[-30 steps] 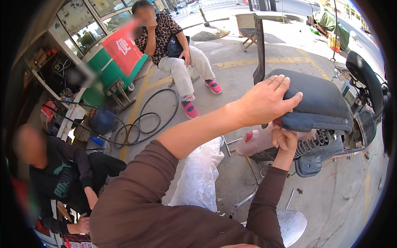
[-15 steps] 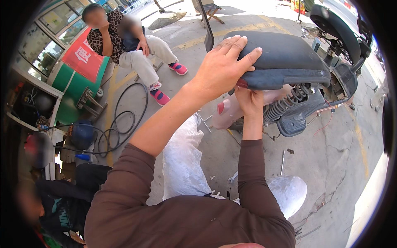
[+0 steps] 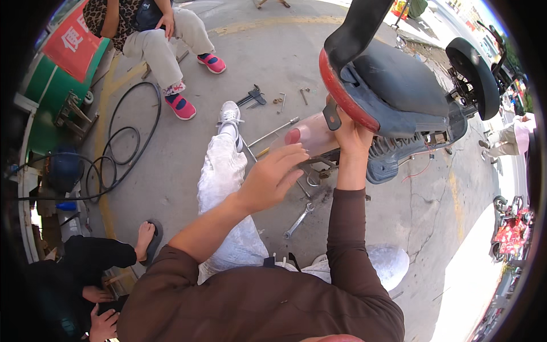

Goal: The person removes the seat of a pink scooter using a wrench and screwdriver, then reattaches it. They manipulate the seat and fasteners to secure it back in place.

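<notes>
My left hand (image 3: 272, 176) is open, fingers loosely extended, beside the pink, translucent-looking body panel (image 3: 316, 137) with a red lens. My right hand (image 3: 350, 137) is raised under the rear of the scooter's black seat (image 3: 401, 80), closed on its underside by a small dark metal bracket (image 3: 332, 117); some fingers are hidden. The seat's rear carries red trim (image 3: 331, 80) and a black upright backrest (image 3: 353, 31). Below the seat are a coil spring (image 3: 387, 148) and a black footrest (image 3: 382, 170).
Wrenches (image 3: 296, 223), steel bars (image 3: 268, 137) and small tools (image 3: 250, 97) lie on the concrete. A seated co-worker (image 3: 154, 45) is at upper left, another (image 3: 77, 268) at lower left. A black hose (image 3: 151, 131) coils left. A person (image 3: 510, 139) and another scooter (image 3: 510, 233) stand right.
My left hand has come off the seat's top and moved down beside the pink panel. The backrest and seat rear have swung upward. My right hand stays underneath. The view has shifted.
</notes>
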Motion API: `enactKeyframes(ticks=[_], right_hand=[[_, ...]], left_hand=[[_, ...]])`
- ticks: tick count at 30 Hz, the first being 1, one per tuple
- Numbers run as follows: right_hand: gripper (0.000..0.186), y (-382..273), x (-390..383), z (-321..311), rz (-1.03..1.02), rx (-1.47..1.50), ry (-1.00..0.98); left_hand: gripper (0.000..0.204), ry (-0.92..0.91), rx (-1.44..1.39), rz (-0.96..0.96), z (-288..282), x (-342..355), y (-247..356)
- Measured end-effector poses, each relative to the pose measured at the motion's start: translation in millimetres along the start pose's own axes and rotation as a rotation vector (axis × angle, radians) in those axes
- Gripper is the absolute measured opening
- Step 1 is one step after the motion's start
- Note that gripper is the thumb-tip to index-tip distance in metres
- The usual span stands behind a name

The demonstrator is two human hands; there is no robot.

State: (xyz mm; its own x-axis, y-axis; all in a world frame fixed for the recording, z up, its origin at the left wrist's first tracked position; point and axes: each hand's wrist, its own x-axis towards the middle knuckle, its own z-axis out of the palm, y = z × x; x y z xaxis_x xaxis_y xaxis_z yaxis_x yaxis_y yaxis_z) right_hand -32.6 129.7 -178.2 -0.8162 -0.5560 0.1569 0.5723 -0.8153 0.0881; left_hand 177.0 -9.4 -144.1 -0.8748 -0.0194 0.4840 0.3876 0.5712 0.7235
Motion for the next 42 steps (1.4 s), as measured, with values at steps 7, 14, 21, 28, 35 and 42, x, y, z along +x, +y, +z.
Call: enactKeyframes(ticks=[7,14,21,28,35,42], right_hand=[[0.063,5,-40,30,-0.238,0.1,-0.004],[0.064,9,-42,36,-0.132,-0.159,0.08],[0.047,16,-12,20,0.02,-0.205,-0.013],[0.04,19,12,12,0.055,-0.385,-0.116],[0.034,11,23,17,0.127,-0.416,-0.01],[0.026,2,2,15,-0.126,-0.418,0.064]], left_hand=[[0.04,-0.126,0.112,-0.027,-49,-17,-7],[0.039,-0.121,-0.094,-0.084,-121,-30,-36],[0.028,0.208,-0.268,-0.374,-118,-12,-179],[0.035,0.096,-0.514,-0.424,-78,24,-299],[0.03,-0.132,-0.489,-0.576,-48,6,-314],[0.027,-0.228,-0.543,-0.462,-48,-4,-298]])
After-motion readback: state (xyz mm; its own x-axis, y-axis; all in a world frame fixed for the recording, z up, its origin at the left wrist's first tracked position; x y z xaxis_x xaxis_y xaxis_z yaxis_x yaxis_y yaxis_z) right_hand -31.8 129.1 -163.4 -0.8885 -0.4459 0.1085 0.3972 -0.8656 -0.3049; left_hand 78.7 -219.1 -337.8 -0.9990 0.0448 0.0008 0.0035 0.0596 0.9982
